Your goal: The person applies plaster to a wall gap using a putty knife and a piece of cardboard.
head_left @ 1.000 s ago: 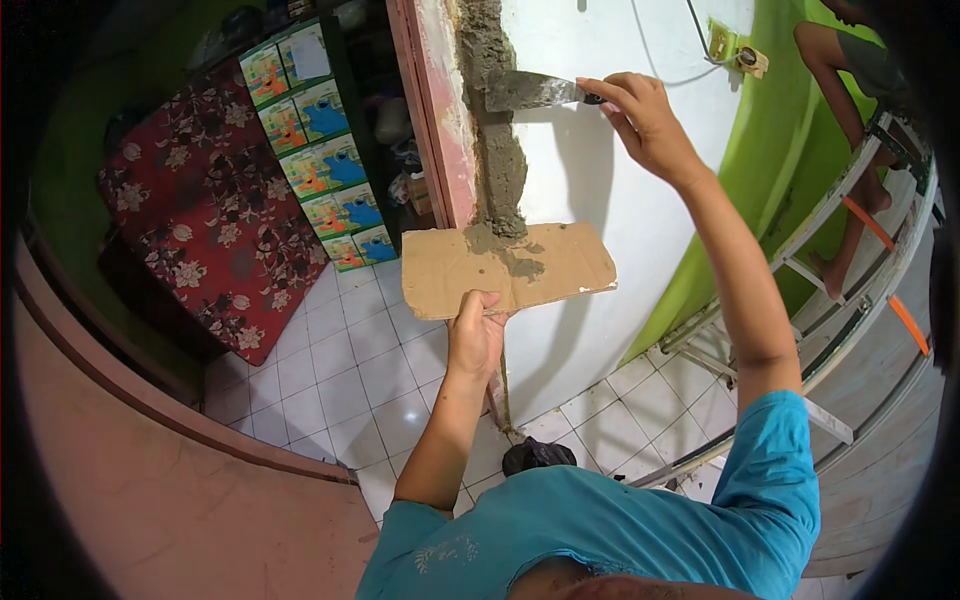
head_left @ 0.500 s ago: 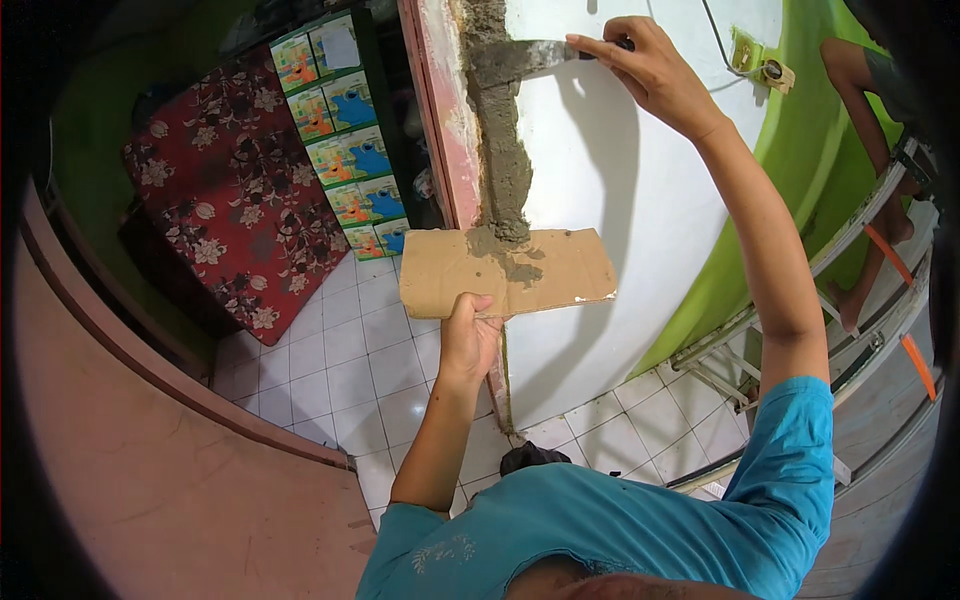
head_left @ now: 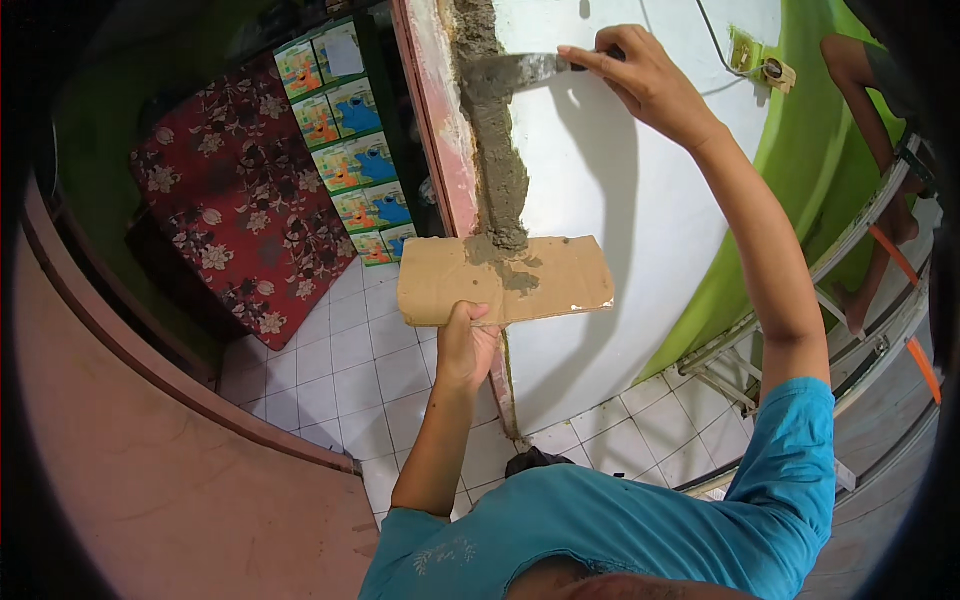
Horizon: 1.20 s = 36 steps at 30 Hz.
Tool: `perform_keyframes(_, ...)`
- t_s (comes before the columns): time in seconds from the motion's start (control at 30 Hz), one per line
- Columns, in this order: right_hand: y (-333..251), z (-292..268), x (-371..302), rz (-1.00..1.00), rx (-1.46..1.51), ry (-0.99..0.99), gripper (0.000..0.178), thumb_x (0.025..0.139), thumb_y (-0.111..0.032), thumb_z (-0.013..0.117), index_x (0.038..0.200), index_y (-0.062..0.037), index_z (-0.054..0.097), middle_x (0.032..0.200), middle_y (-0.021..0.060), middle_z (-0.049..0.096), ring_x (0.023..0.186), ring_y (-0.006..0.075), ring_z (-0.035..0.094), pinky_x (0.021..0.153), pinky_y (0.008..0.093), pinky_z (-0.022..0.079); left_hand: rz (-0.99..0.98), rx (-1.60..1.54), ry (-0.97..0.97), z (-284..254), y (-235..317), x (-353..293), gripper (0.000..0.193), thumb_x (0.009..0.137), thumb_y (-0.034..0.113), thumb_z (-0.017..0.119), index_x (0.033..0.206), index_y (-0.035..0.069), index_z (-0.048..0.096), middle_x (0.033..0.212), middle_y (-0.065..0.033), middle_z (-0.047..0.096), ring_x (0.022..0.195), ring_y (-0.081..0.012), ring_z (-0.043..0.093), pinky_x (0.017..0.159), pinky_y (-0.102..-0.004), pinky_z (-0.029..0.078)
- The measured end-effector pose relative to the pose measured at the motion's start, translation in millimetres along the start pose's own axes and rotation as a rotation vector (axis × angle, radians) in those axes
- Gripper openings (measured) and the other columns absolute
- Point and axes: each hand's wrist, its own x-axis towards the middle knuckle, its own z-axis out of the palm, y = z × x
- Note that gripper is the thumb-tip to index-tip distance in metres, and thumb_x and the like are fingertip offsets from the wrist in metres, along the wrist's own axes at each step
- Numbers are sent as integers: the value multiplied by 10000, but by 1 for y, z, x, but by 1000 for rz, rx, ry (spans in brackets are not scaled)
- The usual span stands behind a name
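A vertical strip of wet grey mortar [head_left: 503, 170] runs down the white wall [head_left: 570, 200] beside a worn pink door frame [head_left: 447, 140]. My right hand [head_left: 640, 80] grips the dark handle of a putty knife [head_left: 520, 72], whose smeared blade lies flat over the upper part of the strip. Lower down, my left hand [head_left: 470, 345] holds a piece of brown cardboard [head_left: 430, 285] by its near edge, thumb on top. The cardboard's far edge meets the wall at the strip's lower end. Grey mortar smears lie on its middle.
A loose-wired socket [head_left: 775, 73] sits on the wall at right. Beyond it are a metal ladder [head_left: 850, 245] and another person's bare legs [head_left: 870, 130]. Left of the frame stand a patterned drawer cabinet [head_left: 350, 150] and a red floral mattress [head_left: 235, 210]. A pink door panel [head_left: 180, 470] fills the lower left.
The putty knife and my right hand have shifted slightly down along the mortar strip. My left hand and the cardboard sit slightly lower in view, and the view itself has moved a little.
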Motion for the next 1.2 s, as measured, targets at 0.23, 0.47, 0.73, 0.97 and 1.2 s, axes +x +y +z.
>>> perform_keyframes(0.23, 8, -17, 9, 94, 82, 27, 463, 935, -85, 660, 1366, -246, 607, 1054, 80, 555, 970, 249, 546, 834, 373, 503, -6, 0, -7, 3, 2, -1, 596, 828, -7, 498, 1415, -17, 394, 1411, -143, 513, 1351, -315, 497, 1146, -500, 417)
perform_keyframes(0.47, 0, -10, 4, 20, 23, 13, 490, 902, -53, 656, 1338, -276, 638, 1030, 63, 558, 972, 256, 567, 861, 375, 503, -7, 23, -5, 0, 2, 1, 580, 828, 13, 515, 1398, 1, 404, 1376, -135, 510, 1303, -316, 529, 1079, -525, 472)
perform_keyframes(0.73, 0, -30, 20, 145, 32, 13, 343, 977, -105, 613, 1308, -195, 629, 1041, 100, 554, 944, 247, 535, 808, 366, 502, -24, 35, -7, 2, 2, 0, 547, 854, 19, 484, 1394, -16, 410, 1383, -143, 518, 1306, -313, 530, 1095, -510, 462)
perform_keyframes(0.97, -16, -23, 27, -86, -190, 36, 485, 910, -61, 667, 1352, -259, 629, 990, 35, 563, 924, 231, 564, 800, 387, 503, -8, 34, -44, -3, 2, 0, 526, 880, 28, 467, 1400, -23, 411, 1393, -145, 527, 1321, -309, 525, 1109, -481, 453)
perform_keyframes(1.2, -54, -87, 57, 121, -260, -64, 230, 980, -97, 596, 1199, -95, 665, 961, 103, 554, 860, 217, 519, 711, 314, 480, -19, 27, -45, -3, 3, -3, 522, 887, 33, 473, 1403, -19, 413, 1393, -143, 527, 1305, -300, 539, 1105, -479, 453)
